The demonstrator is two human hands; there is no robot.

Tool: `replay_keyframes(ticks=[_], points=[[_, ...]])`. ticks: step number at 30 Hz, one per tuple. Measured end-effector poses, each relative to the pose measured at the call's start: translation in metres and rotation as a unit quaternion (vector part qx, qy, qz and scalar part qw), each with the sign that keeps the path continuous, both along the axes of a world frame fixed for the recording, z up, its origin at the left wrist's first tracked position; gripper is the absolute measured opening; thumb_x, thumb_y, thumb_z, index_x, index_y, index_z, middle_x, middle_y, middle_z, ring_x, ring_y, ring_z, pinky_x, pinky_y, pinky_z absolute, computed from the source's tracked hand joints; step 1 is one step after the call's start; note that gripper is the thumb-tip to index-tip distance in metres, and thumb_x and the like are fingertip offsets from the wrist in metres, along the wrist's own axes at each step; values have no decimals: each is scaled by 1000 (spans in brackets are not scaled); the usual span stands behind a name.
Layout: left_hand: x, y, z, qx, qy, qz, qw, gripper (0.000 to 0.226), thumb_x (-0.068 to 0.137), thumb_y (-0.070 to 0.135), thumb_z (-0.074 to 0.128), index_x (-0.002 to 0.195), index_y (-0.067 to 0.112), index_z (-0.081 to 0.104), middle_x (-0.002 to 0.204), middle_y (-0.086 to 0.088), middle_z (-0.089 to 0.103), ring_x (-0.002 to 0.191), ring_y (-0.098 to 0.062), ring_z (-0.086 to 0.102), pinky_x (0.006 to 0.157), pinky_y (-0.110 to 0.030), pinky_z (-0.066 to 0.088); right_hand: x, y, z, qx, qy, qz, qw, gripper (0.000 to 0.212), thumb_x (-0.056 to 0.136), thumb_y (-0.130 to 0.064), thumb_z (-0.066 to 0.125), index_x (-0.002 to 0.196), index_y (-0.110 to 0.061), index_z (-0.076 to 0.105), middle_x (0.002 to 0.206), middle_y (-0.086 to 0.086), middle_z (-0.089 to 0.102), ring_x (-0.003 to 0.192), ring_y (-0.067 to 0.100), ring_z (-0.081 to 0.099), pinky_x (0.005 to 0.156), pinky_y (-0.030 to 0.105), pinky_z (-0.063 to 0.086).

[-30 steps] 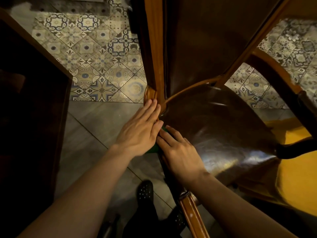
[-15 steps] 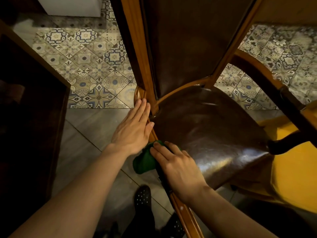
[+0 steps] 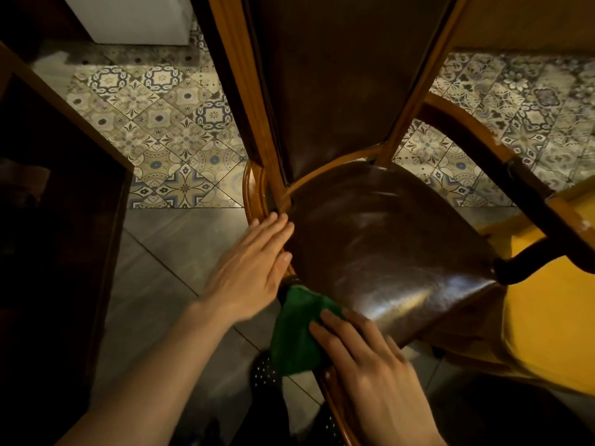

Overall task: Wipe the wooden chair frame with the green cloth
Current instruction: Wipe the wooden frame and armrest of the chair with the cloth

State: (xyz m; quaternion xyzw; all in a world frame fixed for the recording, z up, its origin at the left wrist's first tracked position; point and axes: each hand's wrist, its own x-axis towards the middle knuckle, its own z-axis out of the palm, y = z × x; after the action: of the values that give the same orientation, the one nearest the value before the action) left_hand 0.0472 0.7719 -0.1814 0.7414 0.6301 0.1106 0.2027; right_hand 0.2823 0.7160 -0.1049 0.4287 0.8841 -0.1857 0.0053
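- The right hand [image 3: 370,365] lies flat with fingers spread, pressing the cloth [image 3: 294,333] onto the frame [image 3: 257,188] at the seat's near-left edge; it pins the cloth under the fingertips rather than gripping it in a fist.
- The cloth is bunched and green, just left of the right hand's fingers, and hangs partly off the rail toward the floor [image 3: 180,252].
- The left hand [image 3: 251,272] lies open and flat, fingers together, just beyond the cloth; its fingertips touch the rail where the seat [image 3: 386,236] meets the back post. It holds nothing.
- The two hands are near each other, with the cloth between them.
- The dark glossy seat spreads to the right of both hands; the backrest [image 3: 338,75] rises beyond the left fingertips.
- Past the left hand the floor changes to patterned tiles [image 3: 167,130].
- A yellow surface [image 3: 547,317] lies well to the right of the right hand.
- A dotted shoe [image 3: 264,371] shows just below the cloth.
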Motion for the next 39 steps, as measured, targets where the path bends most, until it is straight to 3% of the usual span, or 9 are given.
replay_keyframes(ticks=[2,6,10,13,18,27,32,34,39], points=[[18,-21,-3,-2,-13,-17,1000,54,107,41,17,157,21,21,165,6,16,150,-2,0,122,-27,-2,11,-21,-10,48,-5,13,999,30,86,-27,66,114,-27,75,121,-3,73,106,24,71,68,35,62],[50,-47,-14,-20,4,-75,997,55,107,42,16,158,21,18,166,5,13,151,-5,-3,123,-37,8,21,-50,-33,55,-55,32,996,45,87,-27,42,119,-31,73,128,-5,69,105,23,72,63,30,61],[63,-54,-23,-17,63,-94,993,56,107,42,13,157,19,18,166,3,10,151,-8,-8,123,-39,2,25,-58,-44,45,-78,26,996,50,89,-27,41,134,-25,62,140,-2,60,118,29,65,84,50,59],[66,-55,-26,-18,76,-87,993,56,106,43,11,157,19,18,166,2,10,151,-9,-8,124,-41,4,30,-60,-44,25,-94,53,994,57,83,-27,60,139,-19,57,145,3,56,123,35,60,98,66,45],[69,-54,-26,-23,82,-87,993,57,106,43,12,157,18,20,165,1,14,151,-9,-9,123,-41,1,38,-63,-34,22,-109,90,990,51,90,-21,47,140,-16,55,145,8,55,124,36,59,108,50,43],[78,-58,-24,-23,67,-64,995,55,105,38,15,156,16,22,165,-1,17,151,-10,-6,123,-39,-2,66,-91,-28,-5,-122,79,989,52,75,-31,83,124,-18,70,131,6,67,105,33,70,89,42,57],[78,-58,-23,-28,66,-60,996,56,105,39,15,156,16,21,165,0,16,151,-10,-8,122,-35,-8,75,-99,-23,-24,-84,76,993,32,86,-29,57,111,-23,75,117,2,73,87,26,72,74,35,61],[76,-57,-24,-34,64,-65,995,57,105,40,14,156,17,21,165,1,16,151,-9,-9,121,-34,-9,77,-98,-16,-59,-92,72,991,32,86,-32,67,117,-24,71,116,0,71,88,25,70,74,35,60],[72,-49,-10,-110,54,-83,989,58,104,46,15,155,22,24,165,4,16,150,-6,-8,120,-31,-12,91,-88,4,-177,-75,42,981,50,100,-35,48,146,-31,29,138,1,40,116,25,44,96,40,40]])
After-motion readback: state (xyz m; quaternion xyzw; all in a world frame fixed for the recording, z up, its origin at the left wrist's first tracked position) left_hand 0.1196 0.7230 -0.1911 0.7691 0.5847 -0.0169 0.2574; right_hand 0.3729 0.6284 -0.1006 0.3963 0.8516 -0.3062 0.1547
